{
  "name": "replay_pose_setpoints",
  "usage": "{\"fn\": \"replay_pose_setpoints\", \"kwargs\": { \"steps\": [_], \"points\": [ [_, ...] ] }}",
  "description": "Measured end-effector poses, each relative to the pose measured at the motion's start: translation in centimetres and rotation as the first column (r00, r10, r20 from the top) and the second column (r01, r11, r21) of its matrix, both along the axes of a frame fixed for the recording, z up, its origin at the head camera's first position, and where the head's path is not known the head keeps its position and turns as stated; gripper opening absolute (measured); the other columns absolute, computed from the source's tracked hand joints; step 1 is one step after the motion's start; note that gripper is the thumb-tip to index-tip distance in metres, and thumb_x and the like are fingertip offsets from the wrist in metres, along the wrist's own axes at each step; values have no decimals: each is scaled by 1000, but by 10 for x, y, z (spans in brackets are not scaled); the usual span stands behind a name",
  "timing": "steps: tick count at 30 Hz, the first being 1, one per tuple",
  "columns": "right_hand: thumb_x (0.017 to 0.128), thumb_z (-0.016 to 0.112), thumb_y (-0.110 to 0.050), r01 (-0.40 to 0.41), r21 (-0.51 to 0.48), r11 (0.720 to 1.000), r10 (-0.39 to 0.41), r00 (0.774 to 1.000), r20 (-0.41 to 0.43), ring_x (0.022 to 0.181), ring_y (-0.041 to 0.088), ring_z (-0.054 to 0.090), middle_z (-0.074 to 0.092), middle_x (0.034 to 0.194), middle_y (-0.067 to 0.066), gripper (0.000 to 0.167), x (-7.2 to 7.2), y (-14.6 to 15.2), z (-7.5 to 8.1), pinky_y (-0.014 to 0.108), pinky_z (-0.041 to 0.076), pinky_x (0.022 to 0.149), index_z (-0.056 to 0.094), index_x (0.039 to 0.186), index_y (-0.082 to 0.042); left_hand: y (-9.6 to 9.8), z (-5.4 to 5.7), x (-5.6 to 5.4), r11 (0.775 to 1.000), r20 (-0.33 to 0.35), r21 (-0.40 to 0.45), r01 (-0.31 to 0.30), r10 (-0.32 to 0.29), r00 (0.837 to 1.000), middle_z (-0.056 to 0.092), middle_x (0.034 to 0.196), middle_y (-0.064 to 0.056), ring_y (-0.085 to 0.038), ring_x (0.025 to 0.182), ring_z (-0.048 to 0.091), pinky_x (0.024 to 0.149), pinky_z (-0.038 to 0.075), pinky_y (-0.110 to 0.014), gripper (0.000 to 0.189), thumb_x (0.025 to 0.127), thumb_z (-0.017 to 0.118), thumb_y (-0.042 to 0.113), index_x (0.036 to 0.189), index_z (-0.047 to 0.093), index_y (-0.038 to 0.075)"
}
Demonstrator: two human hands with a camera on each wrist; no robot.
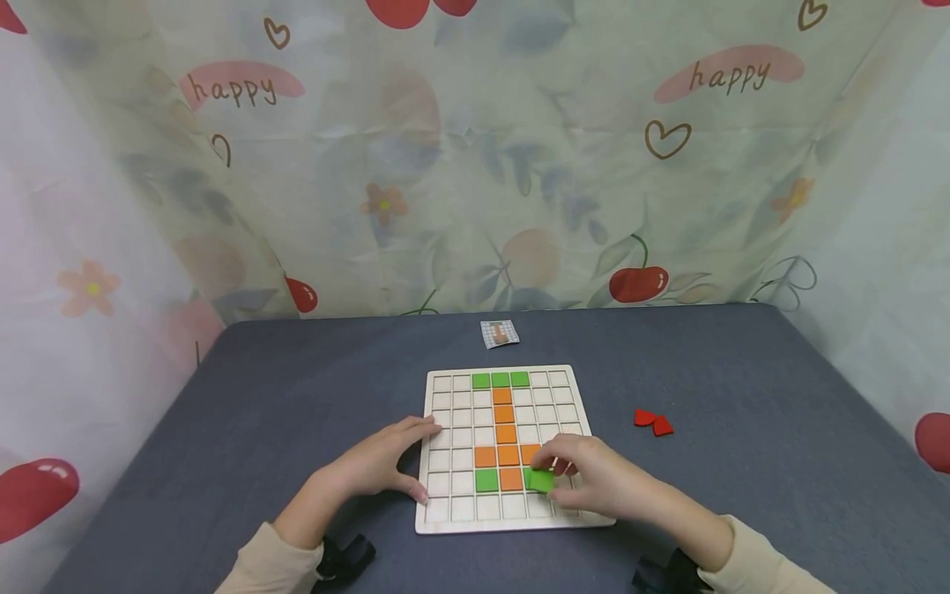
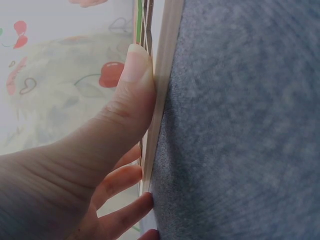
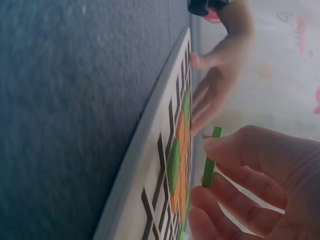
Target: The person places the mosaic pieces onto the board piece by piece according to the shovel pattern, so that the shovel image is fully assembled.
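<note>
A white gridded board (image 1: 449, 510) lies on the table, with orange tiles (image 1: 508, 454) in a column and a short crossing row. Green tiles (image 1: 500, 379) fill part of its top row, and another green tile (image 1: 486, 480) sits lower left. My right hand (image 1: 590, 472) pinches a loose green tile (image 3: 212, 157) between thumb and fingers, above the board's lower right part. Just beneath it, a green tile (image 3: 173, 165) lies in the grid, mostly covered in the head view. My left hand (image 1: 374, 462) rests against the board's left edge, thumb (image 2: 137, 75) and fingers spread along it.
Two red pieces (image 1: 654, 421) lie on the dark table (image 1: 742, 487) right of the board. Behind the board is a small printed card (image 1: 500, 333). A patterned curtain (image 1: 460, 165) hangs behind the table. Black straps (image 1: 345, 559) are on both wrists.
</note>
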State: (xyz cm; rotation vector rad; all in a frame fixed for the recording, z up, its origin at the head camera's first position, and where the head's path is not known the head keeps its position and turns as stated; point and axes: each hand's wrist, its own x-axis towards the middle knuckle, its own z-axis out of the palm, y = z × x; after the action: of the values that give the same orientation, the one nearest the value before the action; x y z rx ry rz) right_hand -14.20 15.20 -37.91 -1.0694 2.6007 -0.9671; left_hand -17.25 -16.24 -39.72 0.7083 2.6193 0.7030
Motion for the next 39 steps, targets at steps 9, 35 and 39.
{"fn": "replay_pose_setpoints", "kwargs": {
  "steps": [9, 35, 39],
  "points": [
    [74, 66, -1, -43, -3, 999, 43, 999, -34, 79, 4, 56, 66, 92, -4, 25, 6, -13, -7, 21, 49, 71, 67, 97, -11, 0, 0, 0, 1000, 4, -6, -1, 1, 1000, 39, 145, -16, -34, 132, 40, 106, 34, -52, 92, 63, 82, 39, 139, 42, 6],
    [72, 69, -4, -90, 94, 992, 102, 986, -129, 78, 3, 51, 63, 87, -6, 21, 11, -33, -13, 17, 44, 72, 67, 91, -13, -1, 1, 0, 1000, 19, 0, -7, 7, 1000, 38, 145, -15, -34, 133, 39, 106, 33, -52, 92, 63, 82, 39, 139, 42, 7],
    [71, 69, -4, -89, 94, 992, 101, 986, -132, 77, 2, 50, 62, 87, -6, 21, 11, -34, -13, 16, 44, 72, 67, 90, -13, -1, 1, 0, 1000, 15, 1, 1, -1, 1000, 39, 145, -16, -34, 132, 39, 106, 34, -52, 92, 63, 82, 39, 139, 42, 7]
  ]
}}
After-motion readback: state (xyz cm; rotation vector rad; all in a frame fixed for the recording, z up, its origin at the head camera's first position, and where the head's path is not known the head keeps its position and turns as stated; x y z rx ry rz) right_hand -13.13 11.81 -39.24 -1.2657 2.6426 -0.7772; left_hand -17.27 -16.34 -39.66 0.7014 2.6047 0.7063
